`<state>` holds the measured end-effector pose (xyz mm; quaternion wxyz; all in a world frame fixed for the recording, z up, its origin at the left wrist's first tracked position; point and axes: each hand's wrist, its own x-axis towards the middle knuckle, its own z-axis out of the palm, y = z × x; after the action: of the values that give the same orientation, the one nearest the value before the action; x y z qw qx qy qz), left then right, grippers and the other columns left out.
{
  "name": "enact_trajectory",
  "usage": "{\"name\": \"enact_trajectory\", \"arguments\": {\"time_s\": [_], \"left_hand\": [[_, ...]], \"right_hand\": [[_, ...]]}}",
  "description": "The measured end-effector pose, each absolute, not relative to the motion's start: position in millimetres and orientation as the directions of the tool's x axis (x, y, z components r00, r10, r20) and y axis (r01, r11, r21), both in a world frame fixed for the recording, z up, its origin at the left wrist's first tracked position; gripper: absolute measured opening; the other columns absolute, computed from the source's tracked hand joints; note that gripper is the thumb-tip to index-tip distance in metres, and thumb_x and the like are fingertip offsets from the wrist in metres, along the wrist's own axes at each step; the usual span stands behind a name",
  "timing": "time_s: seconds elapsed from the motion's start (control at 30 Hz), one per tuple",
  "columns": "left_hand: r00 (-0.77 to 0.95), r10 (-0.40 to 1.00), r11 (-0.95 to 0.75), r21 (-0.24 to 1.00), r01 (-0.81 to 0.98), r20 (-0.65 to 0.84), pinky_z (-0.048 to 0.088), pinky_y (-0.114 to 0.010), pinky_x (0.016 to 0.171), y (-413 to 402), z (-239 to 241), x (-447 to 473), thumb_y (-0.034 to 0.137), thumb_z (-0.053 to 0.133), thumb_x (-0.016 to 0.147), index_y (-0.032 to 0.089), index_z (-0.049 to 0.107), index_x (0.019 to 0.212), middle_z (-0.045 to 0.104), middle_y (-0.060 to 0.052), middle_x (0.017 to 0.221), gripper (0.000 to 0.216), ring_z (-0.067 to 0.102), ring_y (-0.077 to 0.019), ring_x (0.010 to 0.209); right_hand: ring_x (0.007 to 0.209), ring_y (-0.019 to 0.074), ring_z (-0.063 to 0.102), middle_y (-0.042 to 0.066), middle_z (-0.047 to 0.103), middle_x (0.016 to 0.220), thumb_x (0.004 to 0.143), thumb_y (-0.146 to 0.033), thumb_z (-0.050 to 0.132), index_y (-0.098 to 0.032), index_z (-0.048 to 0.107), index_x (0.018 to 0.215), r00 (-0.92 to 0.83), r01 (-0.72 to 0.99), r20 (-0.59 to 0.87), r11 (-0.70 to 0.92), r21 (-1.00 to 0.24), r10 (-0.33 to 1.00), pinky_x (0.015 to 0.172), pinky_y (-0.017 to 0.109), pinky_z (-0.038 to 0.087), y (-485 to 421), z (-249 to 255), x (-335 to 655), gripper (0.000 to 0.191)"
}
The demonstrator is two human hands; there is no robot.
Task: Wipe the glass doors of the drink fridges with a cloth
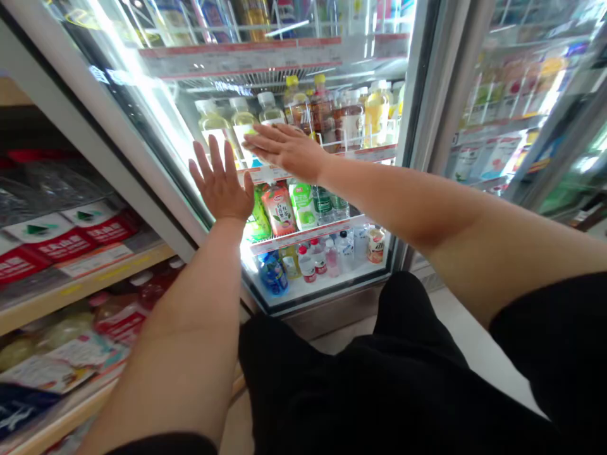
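Observation:
My left hand (220,183) is open, its fingers spread and pointing up, the palm flat against the glass door (156,114) of a drinks cooler. My right hand (284,148) is open too, fingers stretched out to the left, lying flat on the same glass a little higher. Neither hand holds anything. Behind the glass, wire shelves carry rows of bottled drinks (322,114), with green and orange cartons (289,208) on the shelf below and small bottles (317,256) at the bottom.
A wooden shelf unit (80,287) with packaged goods stands at the left. A second cooler door (521,95) is at the right. My black clothing fills the lower frame, with pale floor (474,341) beyond it.

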<state>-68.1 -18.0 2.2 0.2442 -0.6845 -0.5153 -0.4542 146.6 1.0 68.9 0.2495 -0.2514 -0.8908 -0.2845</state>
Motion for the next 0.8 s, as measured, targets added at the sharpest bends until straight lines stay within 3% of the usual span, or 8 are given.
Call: {"name": "enact_trajectory", "arguments": {"time_s": [0.1,0.2,0.27,0.4,0.47,0.63,0.7,0.8], "left_hand": [[0.067,0.470,-0.338,0.109,0.935,0.880,-0.018,-0.046,0.131,-18,2,-67,0.059,0.028,0.101,0.015,0.022,0.166,0.007,-0.001,0.177,0.079,-0.020,-0.0176,0.159],[0.088,0.465,-0.312,0.070,0.948,0.881,-0.017,-0.046,0.130,-18,2,-67,0.059,0.023,0.102,0.008,0.020,0.165,0.006,-0.005,0.177,0.081,-0.024,-0.0177,0.158],[0.091,0.475,-0.311,0.070,0.948,0.875,-0.017,-0.047,0.129,-20,2,-66,0.060,0.022,0.102,0.007,0.018,0.165,0.004,-0.004,0.177,0.083,-0.030,-0.0170,0.154],[0.048,0.496,-0.317,0.129,0.939,0.867,-0.016,-0.046,0.131,-23,3,-64,0.065,0.022,0.098,0.016,0.021,0.166,0.005,0.004,0.176,0.084,-0.039,-0.0112,0.145],[0.043,0.495,-0.298,0.123,0.947,0.868,-0.015,-0.045,0.131,-25,4,-62,0.063,0.022,0.099,0.015,0.021,0.166,0.005,0.003,0.176,0.083,-0.037,-0.0107,0.146],[0.064,0.516,-0.287,0.102,0.952,0.854,-0.016,-0.052,0.126,-25,5,-60,0.056,0.020,0.099,0.005,0.015,0.164,-0.001,-0.005,0.176,0.083,-0.041,-0.0118,0.142],[0.068,0.531,-0.340,0.139,0.930,0.845,-0.018,-0.053,0.125,-23,5,-61,0.059,0.021,0.097,0.007,0.014,0.165,-0.003,-0.002,0.175,0.086,-0.046,-0.0129,0.138],[0.060,0.497,-0.402,0.169,0.900,0.866,-0.022,-0.045,0.128,-18,3,-65,0.063,0.027,0.094,0.012,0.020,0.166,0.000,0.004,0.175,0.088,-0.040,-0.0160,0.144]], "right_hand": [[0.162,0.0158,0.020,-0.009,0.031,0.172,0.094,-0.006,0.029,-0.027,0.039,0.162,-0.622,0.704,0.707,0.634,0.319,0.335,0.134,0.035,0.012,6,86,151,0.073],[0.162,0.0185,0.020,-0.004,0.030,0.173,0.090,-0.006,0.027,-0.024,0.040,0.162,-0.515,0.750,0.794,0.618,0.235,0.323,0.134,0.042,0.017,8,80,155,0.075],[0.162,0.0212,0.020,0.001,0.032,0.172,0.090,-0.005,0.026,-0.018,0.040,0.162,-0.583,0.705,0.753,0.650,0.282,0.305,0.133,0.046,0.016,6,66,157,0.074],[0.162,0.0202,0.022,-0.002,0.037,0.171,0.095,-0.006,0.032,-0.022,0.039,0.163,-0.772,0.587,0.558,0.676,0.445,0.303,0.134,0.047,0.017,6,55,163,0.070],[0.162,0.0191,0.021,-0.003,0.035,0.172,0.094,-0.005,0.032,-0.024,0.038,0.163,-0.759,0.605,0.578,0.652,0.457,0.300,0.134,0.046,0.018,11,64,167,0.072],[0.163,0.0185,0.020,-0.005,0.031,0.173,0.092,-0.011,0.033,-0.023,0.040,0.161,-0.554,0.717,0.775,0.647,0.259,0.305,0.134,0.042,0.015,26,69,188,0.071],[0.162,0.0191,0.022,-0.004,0.034,0.172,0.094,-0.016,0.034,-0.023,0.042,0.160,-0.631,0.658,0.724,0.687,0.308,0.279,0.134,0.042,0.013,29,59,202,0.067],[0.160,0.0233,0.029,0.001,0.043,0.168,0.097,-0.011,0.036,-0.018,0.044,0.159,-0.809,0.495,0.558,0.728,0.474,0.187,0.132,0.053,0.018,31,51,226,0.063]]}}
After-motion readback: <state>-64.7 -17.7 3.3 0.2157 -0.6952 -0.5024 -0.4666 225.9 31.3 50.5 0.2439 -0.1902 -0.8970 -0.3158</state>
